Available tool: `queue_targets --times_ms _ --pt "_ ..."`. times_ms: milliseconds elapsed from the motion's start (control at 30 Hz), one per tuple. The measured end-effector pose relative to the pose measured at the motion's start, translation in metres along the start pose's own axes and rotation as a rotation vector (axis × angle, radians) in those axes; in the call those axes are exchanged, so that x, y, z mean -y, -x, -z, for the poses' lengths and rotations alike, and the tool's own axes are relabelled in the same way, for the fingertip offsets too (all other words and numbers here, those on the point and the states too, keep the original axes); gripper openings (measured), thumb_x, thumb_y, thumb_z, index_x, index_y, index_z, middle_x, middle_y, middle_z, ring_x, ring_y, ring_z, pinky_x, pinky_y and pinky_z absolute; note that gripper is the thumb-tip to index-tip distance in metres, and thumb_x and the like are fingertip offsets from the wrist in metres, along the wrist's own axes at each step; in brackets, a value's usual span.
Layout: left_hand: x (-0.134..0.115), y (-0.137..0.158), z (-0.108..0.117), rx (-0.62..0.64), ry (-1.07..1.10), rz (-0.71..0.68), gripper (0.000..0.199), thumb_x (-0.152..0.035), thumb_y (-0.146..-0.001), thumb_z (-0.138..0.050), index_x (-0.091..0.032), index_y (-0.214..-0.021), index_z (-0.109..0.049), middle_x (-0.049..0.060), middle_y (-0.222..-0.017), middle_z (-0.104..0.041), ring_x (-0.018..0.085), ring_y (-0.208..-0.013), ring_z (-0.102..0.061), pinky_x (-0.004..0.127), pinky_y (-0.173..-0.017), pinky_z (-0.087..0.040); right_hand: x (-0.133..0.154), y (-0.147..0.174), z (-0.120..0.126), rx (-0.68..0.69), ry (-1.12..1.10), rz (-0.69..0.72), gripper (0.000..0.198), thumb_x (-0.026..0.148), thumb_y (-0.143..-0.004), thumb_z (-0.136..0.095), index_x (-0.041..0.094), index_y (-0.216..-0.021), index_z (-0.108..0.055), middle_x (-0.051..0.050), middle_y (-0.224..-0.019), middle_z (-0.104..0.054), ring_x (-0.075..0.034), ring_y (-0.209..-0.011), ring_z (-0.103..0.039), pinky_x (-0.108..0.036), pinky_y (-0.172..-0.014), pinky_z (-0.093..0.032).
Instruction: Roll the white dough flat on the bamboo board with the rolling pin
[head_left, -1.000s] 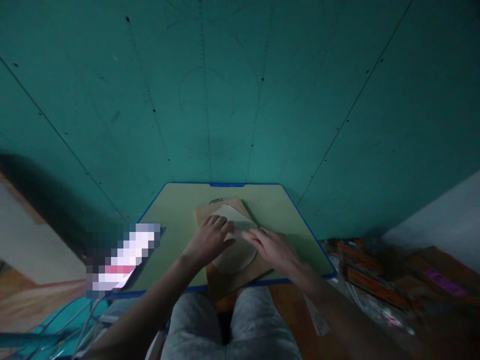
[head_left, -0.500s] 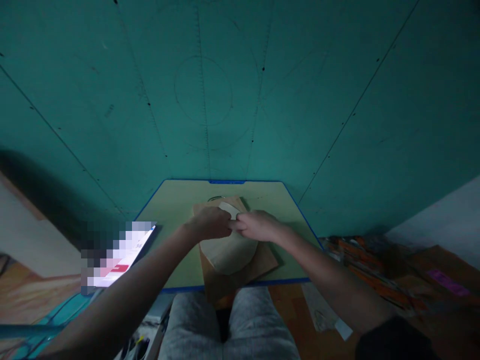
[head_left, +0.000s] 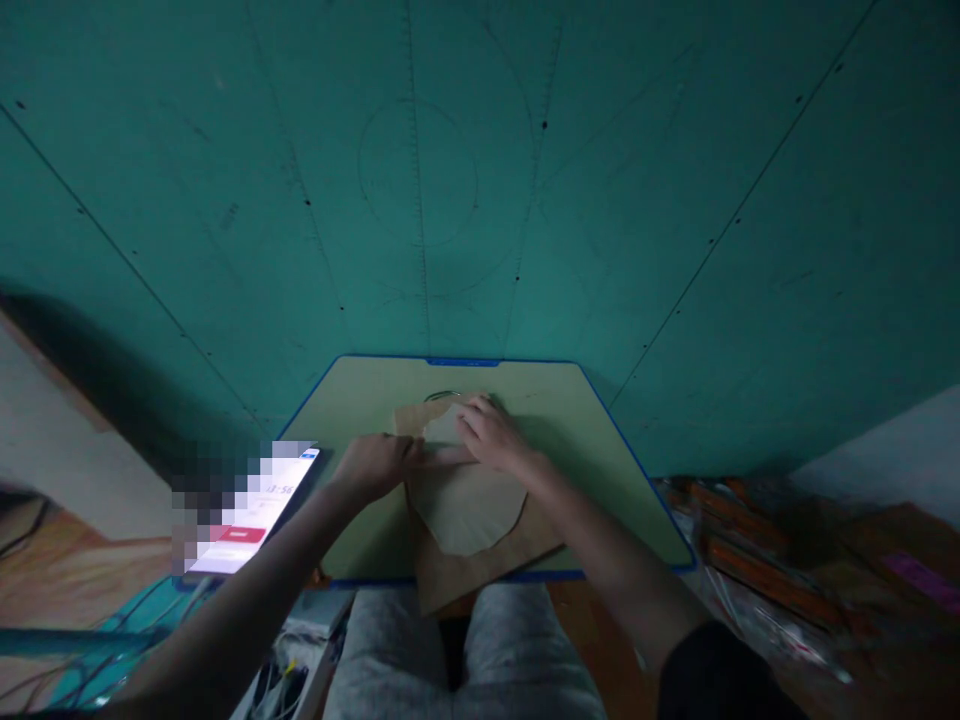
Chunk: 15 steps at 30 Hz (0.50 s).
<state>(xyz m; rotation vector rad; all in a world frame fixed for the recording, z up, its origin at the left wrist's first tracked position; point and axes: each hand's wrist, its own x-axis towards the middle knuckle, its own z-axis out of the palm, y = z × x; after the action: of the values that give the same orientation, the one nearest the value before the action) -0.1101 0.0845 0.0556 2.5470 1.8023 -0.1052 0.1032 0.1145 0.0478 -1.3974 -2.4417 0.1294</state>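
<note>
A pale, roughly round thin sheet point(head_left: 469, 510) lies on a sheet of brown paper point(head_left: 442, 580) in the middle of the board; I cannot tell its material. A narrow pale strip point(head_left: 448, 456) crosses it sideways; whether this is a fold or a separate piece is unclear. My left hand point(head_left: 377, 465) is closed at the strip's left end, thumb and fingers together. To the right, my right hand point(head_left: 491, 432) rests on the sheet's upper part with fingers stretched forward. Part of the sheet is hidden under both hands.
The blue-edged board point(head_left: 600, 500) stands above my legs, against a green wall point(head_left: 675, 200). A thin wire loop point(head_left: 442, 396) lies behind the paper. A lit phone point(head_left: 247, 520) is at the left. Orange plastic-wrapped packs point(head_left: 750, 550) lie at the right.
My hands have moved apart from the sheet's middle. The left has shifted left; the right has moved slightly up and its fingers have straightened. The view has shifted slightly.
</note>
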Motion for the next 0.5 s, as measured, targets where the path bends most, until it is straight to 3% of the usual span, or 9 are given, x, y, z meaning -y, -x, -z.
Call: queue_targets --times_ms 133,300,400,500 --pt "-0.012 -0.004 -0.005 -0.150 -0.003 0.099 0.037 -0.031 -0.099 -0.035 -0.016 -0.112 -0.066 0.017 -0.118 -0.067 0.029 -0.108 -0.065 0.040 -0.088 -0.050 0.000 -0.020 -0.008 0.000 0.022 -0.126 0.032 0.025 -0.102 -0.038 0.018 -0.118 -0.065 -0.011 -0.125 -0.062 -0.022 -0.120 -0.053 -0.035 -0.104 -0.038" --pt "-0.020 -0.014 -0.008 -0.242 -0.006 0.241 0.041 -0.030 -0.096 -0.039 -0.011 -0.126 -0.061 0.023 -0.136 -0.059 0.036 -0.128 -0.055 0.048 -0.100 -0.047 -0.003 -0.024 -0.014 0.089 0.029 -0.242 0.041 0.026 -0.099 -0.038 0.017 -0.133 -0.058 -0.016 -0.137 -0.057 -0.027 -0.127 -0.052 -0.042 -0.106 -0.038" --pt "-0.025 0.000 -0.016 -0.257 -0.017 0.205 0.047 -0.028 -0.094 -0.042 -0.013 -0.137 -0.055 0.022 -0.148 -0.051 0.038 -0.141 -0.043 0.051 -0.110 -0.039 0.000 -0.006 -0.016 0.138 0.027 -0.234 0.053 0.031 -0.099 -0.040 0.015 -0.148 -0.045 -0.018 -0.157 -0.038 -0.030 -0.146 -0.033 -0.047 -0.117 -0.025" --pt "-0.029 0.013 -0.024 -0.318 -0.018 0.134 0.053 -0.028 -0.094 -0.039 -0.010 -0.143 -0.051 0.022 -0.149 -0.050 0.038 -0.144 -0.040 0.052 -0.113 -0.036 0.003 0.009 -0.014 0.159 0.040 -0.157 0.061 0.036 -0.100 -0.037 0.012 -0.156 -0.032 -0.018 -0.165 -0.023 -0.031 -0.153 -0.016 -0.049 -0.122 -0.011"
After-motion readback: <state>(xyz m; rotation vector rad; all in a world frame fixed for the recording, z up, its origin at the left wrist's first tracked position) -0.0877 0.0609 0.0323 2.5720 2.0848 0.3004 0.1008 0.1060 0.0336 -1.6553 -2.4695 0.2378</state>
